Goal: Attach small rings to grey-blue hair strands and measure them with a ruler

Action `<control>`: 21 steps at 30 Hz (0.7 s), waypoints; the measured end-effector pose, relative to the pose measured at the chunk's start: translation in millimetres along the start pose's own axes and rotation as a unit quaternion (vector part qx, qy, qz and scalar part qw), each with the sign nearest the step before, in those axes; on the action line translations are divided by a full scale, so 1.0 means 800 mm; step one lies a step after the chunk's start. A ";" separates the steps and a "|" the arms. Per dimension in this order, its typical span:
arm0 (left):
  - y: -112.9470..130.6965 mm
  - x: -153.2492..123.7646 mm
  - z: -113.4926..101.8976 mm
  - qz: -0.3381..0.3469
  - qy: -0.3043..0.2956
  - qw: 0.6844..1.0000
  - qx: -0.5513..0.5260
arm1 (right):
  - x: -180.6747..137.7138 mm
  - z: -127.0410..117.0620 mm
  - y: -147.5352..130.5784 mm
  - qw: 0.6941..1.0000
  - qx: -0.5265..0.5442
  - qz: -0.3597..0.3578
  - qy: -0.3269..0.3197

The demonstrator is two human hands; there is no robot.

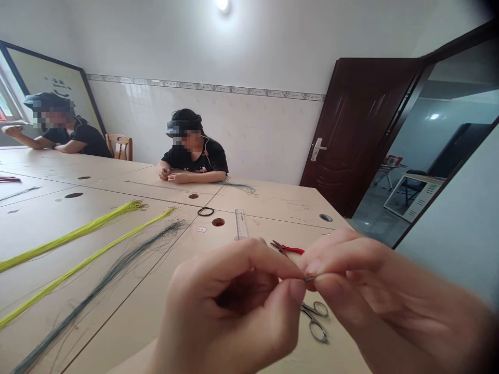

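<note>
My left hand (237, 306) and my right hand (362, 280) meet fingertip to fingertip above the table, thumb and forefinger pinched on each side. Between the tips shows a tiny dark, thin piece (309, 279), too small to name. Behind the fingers lie red-handled pliers (288, 248), partly covered by my hands. Below the pinch, scissors (316, 318) rest on the table, their blades hidden by my left hand. A clear ruler (240, 224) lies just beyond my left hand.
Bundles of yellow strands (78, 231) and dark grey-green strands (105, 280) stretch across the table (156, 322) at left. A black ring (206, 212) lies near a cable hole (218, 222). Two people with headsets sit across, one person (195, 153) opposite. A brown door (351, 119) stands at right.
</note>
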State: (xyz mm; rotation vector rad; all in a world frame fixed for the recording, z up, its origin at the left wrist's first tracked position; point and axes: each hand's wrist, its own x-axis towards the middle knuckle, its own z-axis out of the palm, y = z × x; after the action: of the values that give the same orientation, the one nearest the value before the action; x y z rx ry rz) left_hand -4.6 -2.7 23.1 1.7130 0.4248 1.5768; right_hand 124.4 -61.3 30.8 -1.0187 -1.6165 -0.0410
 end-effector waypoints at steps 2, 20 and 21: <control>-0.001 0.000 0.000 0.003 0.000 1.000 -0.002 | 0.001 0.001 -0.001 1.000 -0.004 0.002 -0.001; 0.007 -0.002 -0.001 -0.001 0.004 0.999 0.041 | -0.002 -0.001 0.000 1.000 -0.015 0.002 0.006; 0.007 -0.002 -0.001 -0.002 0.003 0.999 0.043 | -0.002 -0.001 0.000 1.000 -0.016 0.004 0.007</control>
State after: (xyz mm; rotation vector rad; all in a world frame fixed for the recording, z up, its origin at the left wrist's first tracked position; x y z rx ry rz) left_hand -6.8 -7.0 26.0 1.7709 0.5040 1.5822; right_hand 124.7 -62.8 30.1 -1.0464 -1.6040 -0.0683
